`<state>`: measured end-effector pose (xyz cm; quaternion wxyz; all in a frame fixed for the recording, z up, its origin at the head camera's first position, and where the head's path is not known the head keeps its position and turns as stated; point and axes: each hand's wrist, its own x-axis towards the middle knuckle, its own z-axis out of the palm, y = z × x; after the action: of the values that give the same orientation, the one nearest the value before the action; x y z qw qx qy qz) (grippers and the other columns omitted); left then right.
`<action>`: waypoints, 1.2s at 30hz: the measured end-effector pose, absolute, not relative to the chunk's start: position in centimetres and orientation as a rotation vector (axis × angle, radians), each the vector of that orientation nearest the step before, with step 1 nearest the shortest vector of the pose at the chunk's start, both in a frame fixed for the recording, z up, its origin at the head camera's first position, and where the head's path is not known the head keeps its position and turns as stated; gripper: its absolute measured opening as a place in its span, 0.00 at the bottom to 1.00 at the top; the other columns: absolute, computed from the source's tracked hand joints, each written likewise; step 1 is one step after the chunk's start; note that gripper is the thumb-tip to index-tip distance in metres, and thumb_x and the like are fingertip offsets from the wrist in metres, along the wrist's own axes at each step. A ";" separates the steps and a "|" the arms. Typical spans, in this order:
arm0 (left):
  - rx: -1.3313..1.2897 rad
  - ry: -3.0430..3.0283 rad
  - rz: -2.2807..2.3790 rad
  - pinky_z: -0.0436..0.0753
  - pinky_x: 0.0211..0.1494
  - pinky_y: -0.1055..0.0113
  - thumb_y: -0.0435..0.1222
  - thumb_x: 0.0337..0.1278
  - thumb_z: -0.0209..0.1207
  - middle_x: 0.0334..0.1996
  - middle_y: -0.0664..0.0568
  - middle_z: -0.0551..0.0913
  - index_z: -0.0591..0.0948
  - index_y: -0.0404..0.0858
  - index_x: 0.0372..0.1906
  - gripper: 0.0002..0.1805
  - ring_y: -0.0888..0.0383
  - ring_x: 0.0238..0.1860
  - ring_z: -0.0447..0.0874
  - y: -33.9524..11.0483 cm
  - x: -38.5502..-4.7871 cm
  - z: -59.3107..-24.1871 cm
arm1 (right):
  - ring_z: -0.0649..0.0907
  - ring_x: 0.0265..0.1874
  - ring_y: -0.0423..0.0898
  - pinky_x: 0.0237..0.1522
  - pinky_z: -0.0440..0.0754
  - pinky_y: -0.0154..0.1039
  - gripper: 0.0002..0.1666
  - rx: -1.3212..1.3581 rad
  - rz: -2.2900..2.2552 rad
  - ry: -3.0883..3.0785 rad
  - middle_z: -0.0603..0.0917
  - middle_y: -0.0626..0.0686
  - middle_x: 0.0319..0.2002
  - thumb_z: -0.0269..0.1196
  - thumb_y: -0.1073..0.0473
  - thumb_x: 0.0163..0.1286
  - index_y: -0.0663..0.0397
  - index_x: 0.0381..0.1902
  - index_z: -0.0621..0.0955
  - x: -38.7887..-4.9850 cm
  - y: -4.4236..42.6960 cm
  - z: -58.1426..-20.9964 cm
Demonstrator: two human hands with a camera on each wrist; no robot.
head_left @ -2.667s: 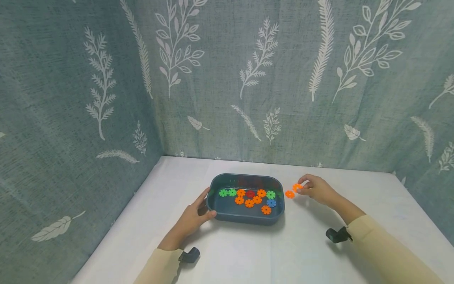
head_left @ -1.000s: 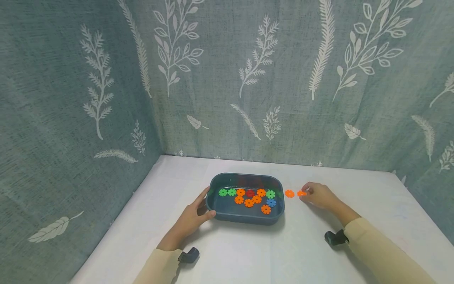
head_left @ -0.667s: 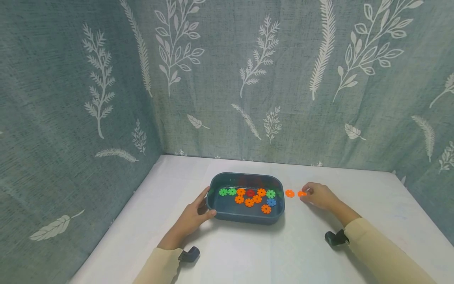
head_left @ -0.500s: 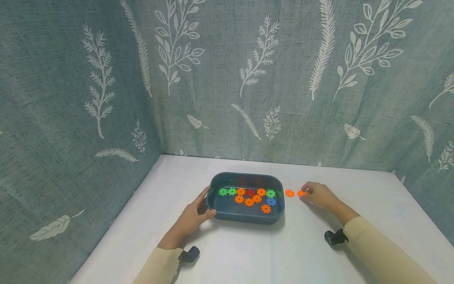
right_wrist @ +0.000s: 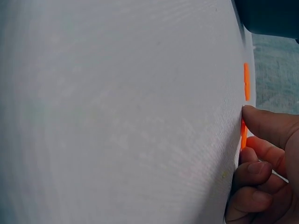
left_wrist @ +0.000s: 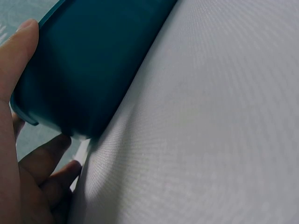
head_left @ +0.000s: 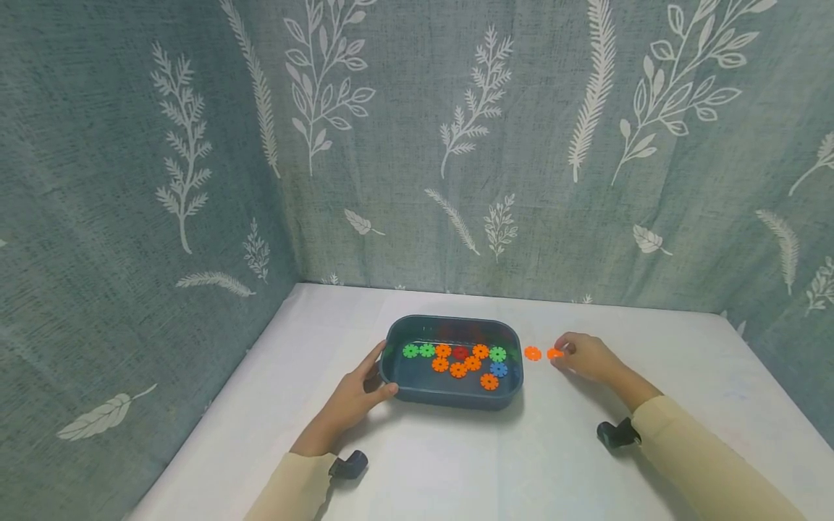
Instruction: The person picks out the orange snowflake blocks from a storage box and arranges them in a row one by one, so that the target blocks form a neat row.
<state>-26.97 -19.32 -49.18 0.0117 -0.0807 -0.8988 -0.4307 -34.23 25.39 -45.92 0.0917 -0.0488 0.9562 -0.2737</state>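
Note:
My left hand (head_left: 350, 401) grips the left end of a dark teal plastic tub (head_left: 443, 396). Its thumb lies on the near rim, with the fingers round the end wall, as the left wrist view shows. To the tub's right, my right hand (head_left: 586, 358) pinches an orange notched disc (head_left: 554, 354) that lies flat on the white table. The fingers partly cover this disc. Between it and the tub lies a second orange notched disc (head_left: 533, 353), untouched. Inside the tub are several more discs: orange ones, green ones, a red disc (head_left: 460, 353) and a blue disc (head_left: 498, 369).
The table (head_left: 443, 463) has a white cloth surface. A grey-green curtain (head_left: 417, 217) with white leaf patterns stands behind it and along the left side. Each wrist carries a small black camera, like the left camera (head_left: 352, 465).
Since the oldest frame, my right hand has lowered the orange disc to the table, slightly right of the other one. Over the last second it stays there. The left hand and tub keep their place.

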 end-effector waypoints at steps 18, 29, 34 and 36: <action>-0.216 -2.818 -1.359 0.56 0.66 0.34 0.59 0.51 0.66 0.68 0.42 0.69 0.52 0.62 0.77 0.50 0.43 0.68 0.65 -19.6 -26.3 -49.0 | 0.79 0.32 0.51 0.37 0.80 0.47 0.17 -0.277 -0.720 2.828 0.81 0.56 0.37 0.65 0.60 0.67 0.62 0.50 0.78 -35.0 25.1 -43.1; -0.249 -2.812 -1.361 0.58 0.66 0.36 0.60 0.50 0.66 0.68 0.43 0.68 0.53 0.61 0.77 0.51 0.44 0.68 0.65 -19.3 -26.8 -48.9 | 0.80 0.30 0.47 0.35 0.80 0.44 0.15 -0.467 -0.614 2.831 0.82 0.51 0.32 0.65 0.60 0.66 0.62 0.48 0.81 -34.7 22.3 -39.6; -0.252 -2.811 -1.358 0.59 0.67 0.37 0.59 0.51 0.66 0.68 0.43 0.69 0.52 0.61 0.77 0.51 0.45 0.68 0.66 -19.3 -26.8 -49.0 | 0.80 0.27 0.45 0.32 0.81 0.41 0.13 -0.528 -0.597 2.800 0.82 0.50 0.30 0.66 0.60 0.66 0.58 0.47 0.81 -34.0 19.8 -38.7; -0.253 -2.809 -1.362 0.59 0.67 0.37 0.59 0.51 0.66 0.68 0.43 0.69 0.52 0.62 0.77 0.51 0.45 0.68 0.66 -19.3 -26.9 -49.0 | 0.79 0.26 0.45 0.31 0.81 0.40 0.13 -0.567 -0.599 2.794 0.83 0.50 0.30 0.66 0.60 0.67 0.57 0.47 0.82 -33.7 18.9 -38.4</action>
<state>-26.86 -19.30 -49.05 0.0048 -0.0808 -0.8968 -0.4349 -33.71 18.91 -38.40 0.1142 -0.1933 0.9528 -0.2044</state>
